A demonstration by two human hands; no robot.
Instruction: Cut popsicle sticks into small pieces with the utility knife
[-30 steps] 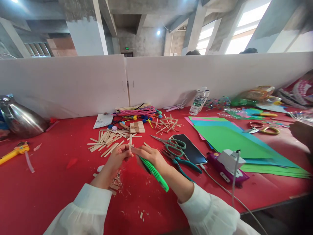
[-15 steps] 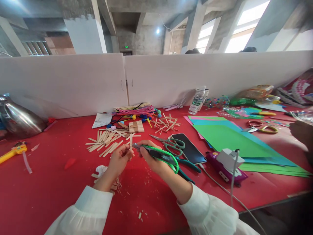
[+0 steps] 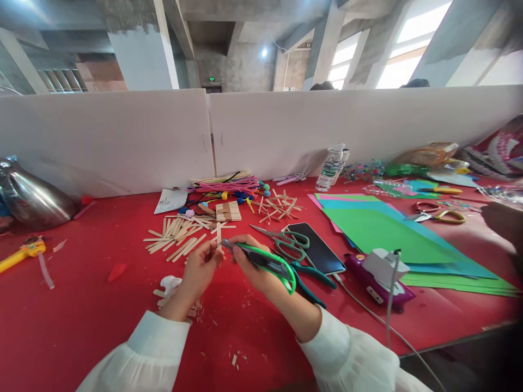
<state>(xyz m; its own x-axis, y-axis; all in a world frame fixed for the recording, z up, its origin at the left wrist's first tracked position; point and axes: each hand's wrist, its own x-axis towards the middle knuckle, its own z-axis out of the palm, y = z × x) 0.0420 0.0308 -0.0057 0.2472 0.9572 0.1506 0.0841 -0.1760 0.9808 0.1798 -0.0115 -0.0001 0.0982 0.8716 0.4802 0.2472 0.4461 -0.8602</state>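
Note:
My left hand (image 3: 199, 270) pinches a short wooden craft stick (image 3: 219, 234), holding it upright above the red table (image 3: 81, 305). My right hand (image 3: 253, 262) is closed round a green utility knife (image 3: 265, 259), whose blade end points left at the stick. Both hands hover just in front of a loose pile of wooden sticks (image 3: 180, 233). Wood shavings (image 3: 196, 307) lie on the cloth below my left wrist.
Green-handled scissors (image 3: 292, 243), pliers (image 3: 310, 277) and a black phone (image 3: 316, 247) lie right of my hands. A purple glue gun (image 3: 378, 275) with its cable, coloured paper sheets (image 3: 379, 228), a water bottle (image 3: 332, 169) and a white partition (image 3: 122, 141) stand beyond. Another person's hand (image 3: 502, 220) is at the right edge.
My right hand has turned the knife from pointing down toward me to lying across, blade tip brought up to the stick. The left hand has stayed in place.

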